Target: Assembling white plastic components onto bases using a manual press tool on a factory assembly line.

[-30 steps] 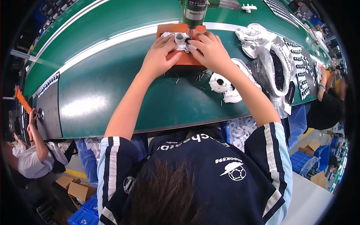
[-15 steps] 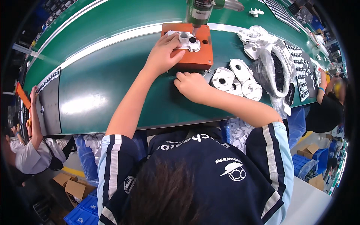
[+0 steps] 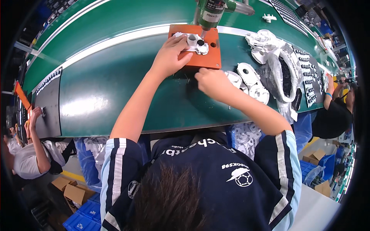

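Coworkers sit at either end of the line, one person's arm [image 3: 36, 134] at the far left beside a black tray [image 3: 49, 102] on the green tabletop [image 3: 104, 84]. Moving rightward, the worker's left hand [image 3: 169, 57] reaches forward and presses down on the near-left edge of a white plastic housing [image 3: 192, 41], its fingers spread and curled over the part, holding it against the orange fixture block [image 3: 210, 57] it sits on. The housing lies just ahead of that hand and touching it, its long side running left to right across the block, directly beneath the tip of a green powered screwdriver [image 3: 210, 11] hanging from above. The right hand [image 3: 212, 82] is nearer the body, well short of the housing, resting on the tabletop just in front of the block's near edge; its fingers are bunched narrow as if pinching something small, though I cannot tell what, if anything, is between them. So the left hand is the closer one to the housing, which sits up and slightly left of the right hand. Farther right lie loose white housings [image 3: 250, 82], then a clear bag of parts [image 3: 283, 73].
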`<state>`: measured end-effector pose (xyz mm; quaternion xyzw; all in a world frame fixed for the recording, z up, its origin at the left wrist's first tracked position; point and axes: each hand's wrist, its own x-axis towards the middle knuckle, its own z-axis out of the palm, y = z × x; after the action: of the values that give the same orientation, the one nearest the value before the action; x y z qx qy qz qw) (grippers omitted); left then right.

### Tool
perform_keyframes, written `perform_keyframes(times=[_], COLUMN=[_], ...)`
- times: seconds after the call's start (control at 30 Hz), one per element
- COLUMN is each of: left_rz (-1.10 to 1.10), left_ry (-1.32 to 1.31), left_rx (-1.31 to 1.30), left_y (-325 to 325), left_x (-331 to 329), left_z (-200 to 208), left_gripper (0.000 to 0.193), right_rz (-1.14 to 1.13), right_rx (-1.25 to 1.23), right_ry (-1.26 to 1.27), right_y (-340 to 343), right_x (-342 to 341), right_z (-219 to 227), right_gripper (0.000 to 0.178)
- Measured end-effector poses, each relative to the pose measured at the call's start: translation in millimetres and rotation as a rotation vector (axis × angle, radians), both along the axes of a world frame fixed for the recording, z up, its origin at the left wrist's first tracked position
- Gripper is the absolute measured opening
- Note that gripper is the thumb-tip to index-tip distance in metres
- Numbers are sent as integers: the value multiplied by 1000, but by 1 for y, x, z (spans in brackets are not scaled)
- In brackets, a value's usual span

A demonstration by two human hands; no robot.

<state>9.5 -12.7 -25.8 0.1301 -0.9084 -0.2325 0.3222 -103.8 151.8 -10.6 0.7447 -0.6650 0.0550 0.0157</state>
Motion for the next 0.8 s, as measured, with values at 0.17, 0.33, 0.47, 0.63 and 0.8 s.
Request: perform_keyframes(times=[0.17,0.33,0.47,0.63,0.8], left_rz=[3,-13,0,16,7], left_ry=[-21,29,1,-9,-6], left_rx=[20,-28,-17,-3,-32], left_y=[1,-3,0,3,0], left_x=[-1,-2,0,-1,0], left_z=[0,-3,2,0,0], left_gripper=[27,27,27,28,28], right_rz=[-59,-15,19,5,45], right_rx=[117,-30,-39,-74,-197], right_ry=[242,284,302,285,344], right_y=[20,15,13,13,19], right_x=[-12,-8,-7,-5,4], right_z=[-4,-15,-16,-15,-23], right_gripper=[9,12,13,10,10])
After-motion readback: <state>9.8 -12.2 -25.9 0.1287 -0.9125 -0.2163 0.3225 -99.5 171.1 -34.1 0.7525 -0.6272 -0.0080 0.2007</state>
